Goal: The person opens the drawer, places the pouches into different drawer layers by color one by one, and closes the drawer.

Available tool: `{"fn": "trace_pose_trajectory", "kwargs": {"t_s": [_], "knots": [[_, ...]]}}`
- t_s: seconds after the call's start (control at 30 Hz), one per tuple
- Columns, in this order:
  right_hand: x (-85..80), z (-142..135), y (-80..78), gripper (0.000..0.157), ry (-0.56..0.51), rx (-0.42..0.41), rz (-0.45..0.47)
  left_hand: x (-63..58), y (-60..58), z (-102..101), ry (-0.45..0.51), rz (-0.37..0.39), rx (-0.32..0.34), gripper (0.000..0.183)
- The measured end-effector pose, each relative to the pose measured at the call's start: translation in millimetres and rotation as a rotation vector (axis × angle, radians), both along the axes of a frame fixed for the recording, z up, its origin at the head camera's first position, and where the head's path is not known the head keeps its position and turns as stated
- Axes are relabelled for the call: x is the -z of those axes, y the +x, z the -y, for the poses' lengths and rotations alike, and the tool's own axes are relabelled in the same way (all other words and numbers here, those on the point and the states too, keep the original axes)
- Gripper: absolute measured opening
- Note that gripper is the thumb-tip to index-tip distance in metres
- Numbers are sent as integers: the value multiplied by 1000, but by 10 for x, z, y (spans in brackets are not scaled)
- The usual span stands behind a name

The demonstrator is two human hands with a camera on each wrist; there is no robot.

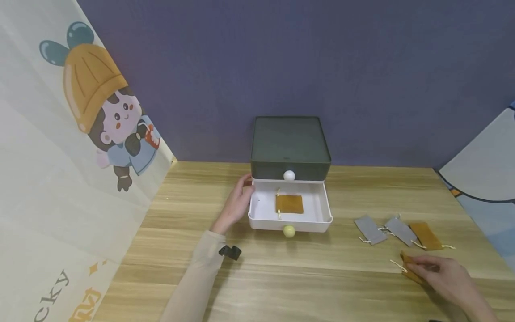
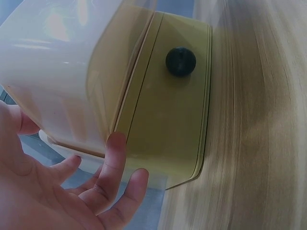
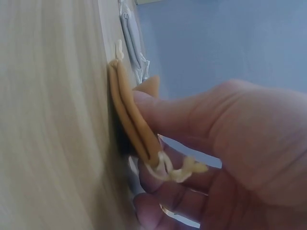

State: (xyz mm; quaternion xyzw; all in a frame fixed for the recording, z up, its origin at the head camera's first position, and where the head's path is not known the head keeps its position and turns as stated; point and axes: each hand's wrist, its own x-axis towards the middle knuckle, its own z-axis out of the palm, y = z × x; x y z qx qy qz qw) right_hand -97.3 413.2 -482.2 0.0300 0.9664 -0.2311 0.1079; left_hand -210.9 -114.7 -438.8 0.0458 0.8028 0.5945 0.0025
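My right hand [image 1: 447,278] pinches a mustard drawstring pouch [image 1: 411,273] between thumb and fingers, just at the tabletop. In the right wrist view the pouch [image 3: 127,110] stands edge-on, its pale cords [image 3: 180,171] dangling by the fingers. Against the left side of a small drawer cabinet [image 1: 290,141], my left hand [image 1: 236,203] rests with relaxed fingers. The fingers [image 2: 112,163] lie along the pulled-out white drawer in the left wrist view. Inside the open drawer [image 1: 318,208] lies another mustard pouch [image 1: 289,204].
Two grey pouches [image 1: 371,230] [image 1: 401,230] and a mustard pouch [image 1: 427,236] lie on the wooden table [image 1: 314,277], beyond my right hand. The cabinet's upper dark drawer has a white knob [image 1: 289,175]. A purple wall [image 1: 289,58] rises behind it.
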Motion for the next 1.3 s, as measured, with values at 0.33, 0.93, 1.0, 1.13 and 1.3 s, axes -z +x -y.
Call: {"fn": "trace_pose_trajectory", "kwargs": {"t_s": [0.33, 0.93, 1.0, 1.13, 1.3], "knots": [[51, -8, -13, 48, -11, 18, -19, 0, -7, 1, -9, 2, -5, 59], [1, 108, 15, 53, -51, 58, -31, -7, 16, 1, -25, -4, -8, 60], [-6, 114, 12, 51, -54, 45, -59, -9, 15, 0, -27, -3, -9, 60], [-6, 166, 29, 40, -94, 48, -136, -3, 9, 3, -37, -5, -11, 60], [25, 306, 69, 26, -158, 62, -209, 7, 2, -1, -34, -2, -10, 60]]}}
